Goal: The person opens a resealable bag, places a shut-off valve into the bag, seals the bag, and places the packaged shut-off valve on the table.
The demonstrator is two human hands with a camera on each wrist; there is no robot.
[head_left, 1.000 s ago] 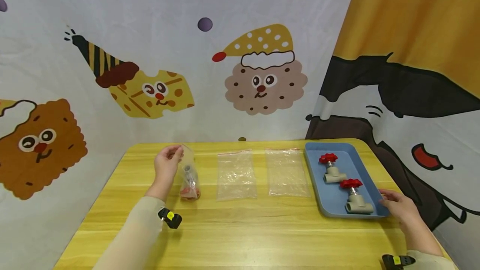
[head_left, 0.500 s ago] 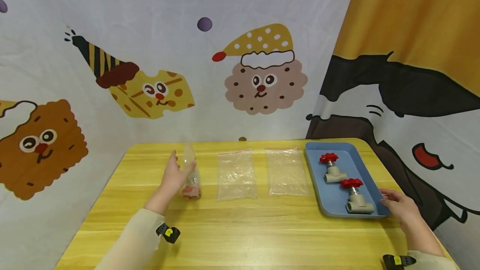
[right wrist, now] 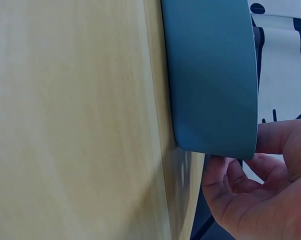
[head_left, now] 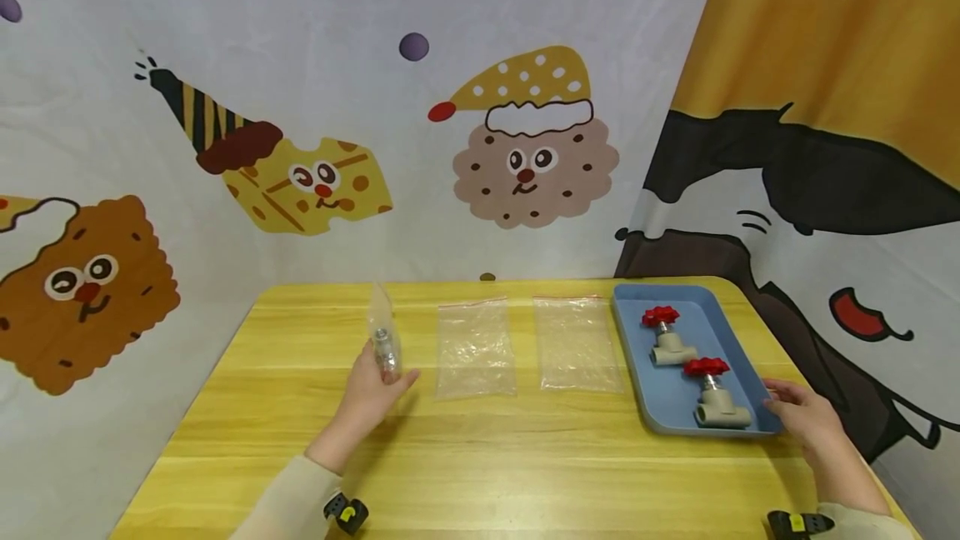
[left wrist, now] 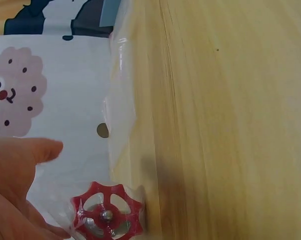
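Note:
My left hand (head_left: 367, 394) is around the lower part of a clear plastic bag (head_left: 380, 307) at the left of the table, its thumb straight and held away from it. Inside the bag is a valve, whose red handwheel (left wrist: 106, 215) faces the left wrist camera beside the fingers. In the head view the hand hides the handwheel. At the far right my right hand (head_left: 806, 419) grips the near corner of a blue tray (head_left: 660, 415), thumb at the rim and fingers curled beneath. Two grey tee-shaped valves with red handwheels, a near one (head_left: 720, 407) and a farther one (head_left: 671, 348), lie in the tray.
Two flat clear zip bags, a left one (head_left: 475, 352) and a right one (head_left: 577, 348), lie side by side between the bagged valve and the tray. Behind the wooden table (head_left: 510, 473) hangs a cartoon-printed cloth (head_left: 330, 48).
My left hand has let go of the bag's top and come down and toward me, around the bagged valve. The right hand stays on the tray's corner.

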